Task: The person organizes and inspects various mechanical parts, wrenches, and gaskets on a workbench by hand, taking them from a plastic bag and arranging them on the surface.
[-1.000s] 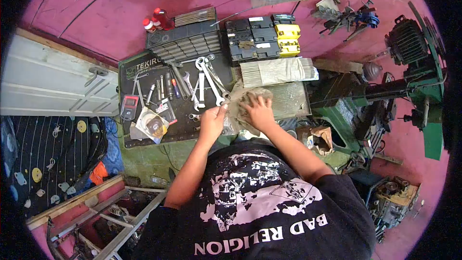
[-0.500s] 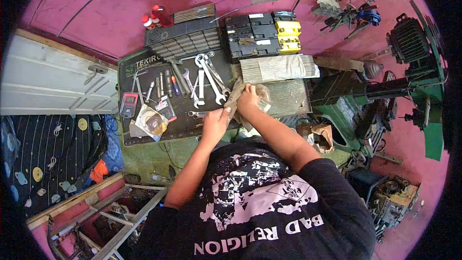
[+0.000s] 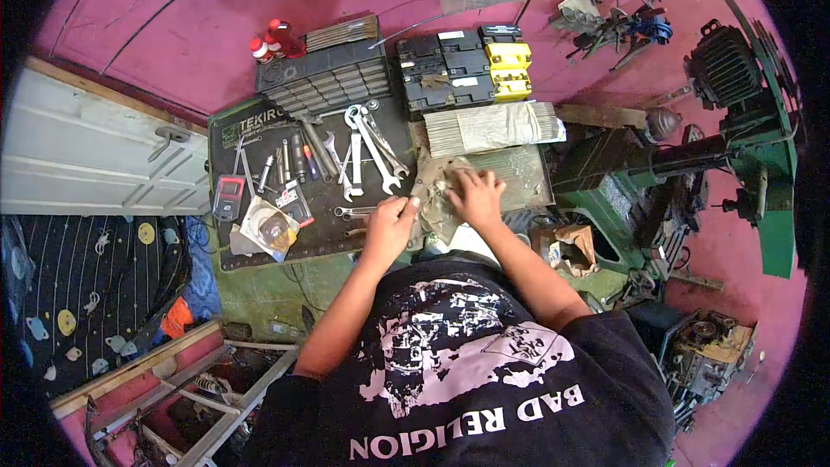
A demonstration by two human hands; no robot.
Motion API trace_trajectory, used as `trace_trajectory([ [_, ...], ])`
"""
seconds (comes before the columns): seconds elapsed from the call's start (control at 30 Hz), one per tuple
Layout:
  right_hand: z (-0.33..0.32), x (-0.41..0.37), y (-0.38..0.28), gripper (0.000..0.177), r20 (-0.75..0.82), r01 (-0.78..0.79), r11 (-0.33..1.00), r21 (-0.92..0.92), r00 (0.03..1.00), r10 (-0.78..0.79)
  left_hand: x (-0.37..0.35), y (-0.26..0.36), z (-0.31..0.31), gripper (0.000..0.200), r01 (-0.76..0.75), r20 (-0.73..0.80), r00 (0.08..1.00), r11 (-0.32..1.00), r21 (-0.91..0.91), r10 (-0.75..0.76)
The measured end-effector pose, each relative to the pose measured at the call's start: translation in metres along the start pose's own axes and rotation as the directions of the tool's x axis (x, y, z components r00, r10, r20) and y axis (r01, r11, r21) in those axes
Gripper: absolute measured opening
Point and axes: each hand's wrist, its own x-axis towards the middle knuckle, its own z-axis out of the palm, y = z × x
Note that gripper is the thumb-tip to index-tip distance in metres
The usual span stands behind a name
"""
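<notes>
My left hand [image 3: 389, 223] is closed, thumb and fingers pinching the left edge of a crumpled, dirty brownish plastic sheet or rag [image 3: 438, 199] at the bench's front edge. Resting on the right part of that piece, my right hand [image 3: 475, 197] has its fingers spread and slightly bent. Just left of my hands, large wrenches [image 3: 376, 156] and a smaller wrench [image 3: 353, 211] lie on the black Tekiro mat [image 3: 333, 238]. Beyond my right hand is a clear-covered flat panel [image 3: 523, 175].
Boxed batteries [image 3: 445, 73] and a drawer organizer [image 3: 333, 91] stand at the back. A ribbed pack [image 3: 493, 125] lies before the batteries. A red multimeter [image 3: 228, 195] is on the left. A green drill press [image 3: 748, 156] rises at the right. An open carton [image 3: 577, 251] sits near my right forearm.
My right hand has shifted right and its fingers have spread. The crumpled piece now lies wider between my hands, where before it was bunched. My left hand keeps its hold.
</notes>
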Motion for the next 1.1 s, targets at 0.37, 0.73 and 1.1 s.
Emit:
trace_trajectory([
  [0.37,0.013,0.051,-0.038,0.066,0.452,0.218,0.91,-0.353,0.891,-0.038,-0.009,0.026,0.009,0.032,-0.116,0.078,0.991,0.987,0.111,0.108],
  [0.73,-0.012,-0.031,-0.013,0.07,-0.006,0.088,0.995,0.055,0.996,-0.088,-0.04,-0.013,-0.018,0.104,0.269,0.077,0.935,0.833,0.484,-0.347],
  [1.1,0.036,-0.011,-0.032,0.074,0.187,0.105,0.982,-0.155,0.979,-0.075,-0.01,-0.104,0.057,0.031,0.022,0.052,0.997,0.9,0.436,-0.05],
])
